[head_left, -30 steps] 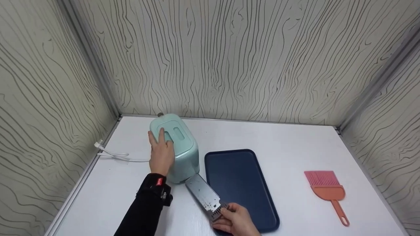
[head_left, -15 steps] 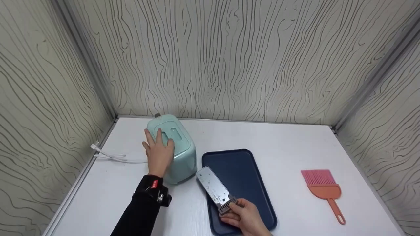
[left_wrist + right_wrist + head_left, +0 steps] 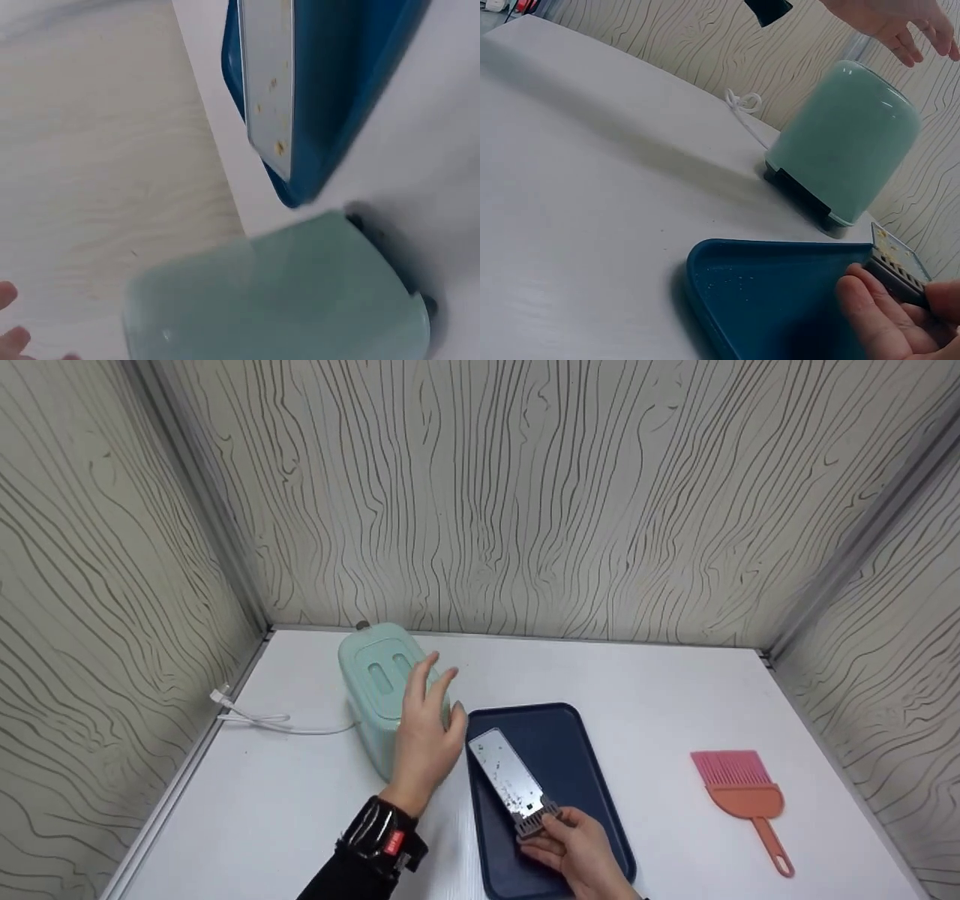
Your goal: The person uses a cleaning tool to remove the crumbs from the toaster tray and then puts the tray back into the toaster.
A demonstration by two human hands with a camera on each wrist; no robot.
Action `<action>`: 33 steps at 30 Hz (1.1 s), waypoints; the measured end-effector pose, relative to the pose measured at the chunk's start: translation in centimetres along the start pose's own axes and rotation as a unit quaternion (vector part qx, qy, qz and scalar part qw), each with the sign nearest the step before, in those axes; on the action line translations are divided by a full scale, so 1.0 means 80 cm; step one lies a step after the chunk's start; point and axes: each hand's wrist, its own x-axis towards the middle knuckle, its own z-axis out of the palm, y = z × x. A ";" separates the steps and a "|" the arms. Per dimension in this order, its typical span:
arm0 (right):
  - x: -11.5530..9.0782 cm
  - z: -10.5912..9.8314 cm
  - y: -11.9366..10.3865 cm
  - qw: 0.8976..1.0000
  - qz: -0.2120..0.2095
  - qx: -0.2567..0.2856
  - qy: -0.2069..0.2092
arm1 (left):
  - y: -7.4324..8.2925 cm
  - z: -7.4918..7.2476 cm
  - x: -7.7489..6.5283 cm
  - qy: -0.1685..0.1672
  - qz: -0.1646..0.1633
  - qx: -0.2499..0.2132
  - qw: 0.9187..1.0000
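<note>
My right hand [image 3: 577,851] pinches the grey slotted end of a metal crumb tray [image 3: 506,771], thumb on top and fingers beneath. Brownish crumbs dot its shiny surface, seen closer in the left wrist view on the crumb tray [image 3: 271,90]. It is held over a dark blue rectangular tray [image 3: 574,750]. Overlapping the near right side of a mint-green toaster [image 3: 360,660] is my left hand [image 3: 427,739], fingers spread and holding nothing. In the right wrist view that left hand [image 3: 896,22] is raised above the toaster [image 3: 847,142], apart from it.
A small brush [image 3: 742,802] with pink bristles and an orange handle lies on the right of the white table [image 3: 660,697]. The toaster's white cord [image 3: 277,725] runs left to its plug. Patterned panels [image 3: 487,510] enclose the table's back and sides.
The crumb tray has come out from the toaster's base and moved right, over the blue tray. My left hand has lifted off the toaster's top and shifted right.
</note>
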 end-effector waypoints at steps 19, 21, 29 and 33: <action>0.003 -0.010 -0.019 0.998 -0.035 -0.012 0.054 | 0.028 0.065 -0.123 -0.275 -0.203 -0.134 0.930; 0.003 -0.010 -0.018 0.998 -0.035 -0.010 0.056 | 0.029 0.072 -0.130 -0.292 -0.236 -0.156 0.914; 0.004 -0.007 -0.013 0.996 -0.035 -0.014 0.078 | 0.035 0.091 -0.142 -0.313 -0.343 -0.236 0.853; 0.005 -0.003 -0.012 0.996 -0.036 -0.011 0.086 | 0.036 0.098 -0.145 -0.283 -0.351 -0.255 0.856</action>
